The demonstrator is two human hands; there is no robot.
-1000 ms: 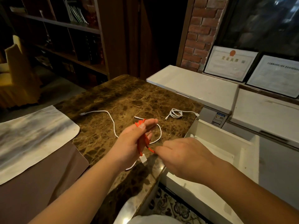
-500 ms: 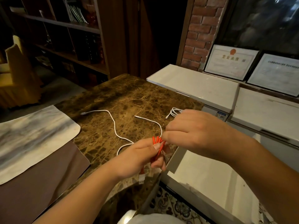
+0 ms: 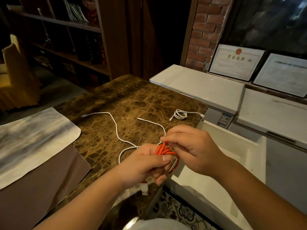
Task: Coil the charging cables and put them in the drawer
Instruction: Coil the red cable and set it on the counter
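Both hands meet over the table's near edge: the left hand (image 3: 146, 165) grips the orange charging cable (image 3: 163, 151) bunched in loops, thumb pressed across them, while the right hand (image 3: 191, 146) pinches the cable's top just above. Beyond the left hand a loose white cable (image 3: 116, 128) sprawls; past the right hand sits a coiled white cable (image 3: 180, 115). The open white drawer (image 3: 232, 143) lies beneath the right hand.

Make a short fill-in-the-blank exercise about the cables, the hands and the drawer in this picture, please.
1. Both hands hold the cable whose colour is ____.
2. The drawer beside the marble table stands ____.
3. The long white cable on the table lies ____.
4. The left hand grips the loops, while the right hand ____ one end.

Missing words: orange; open; uncoiled; pinches
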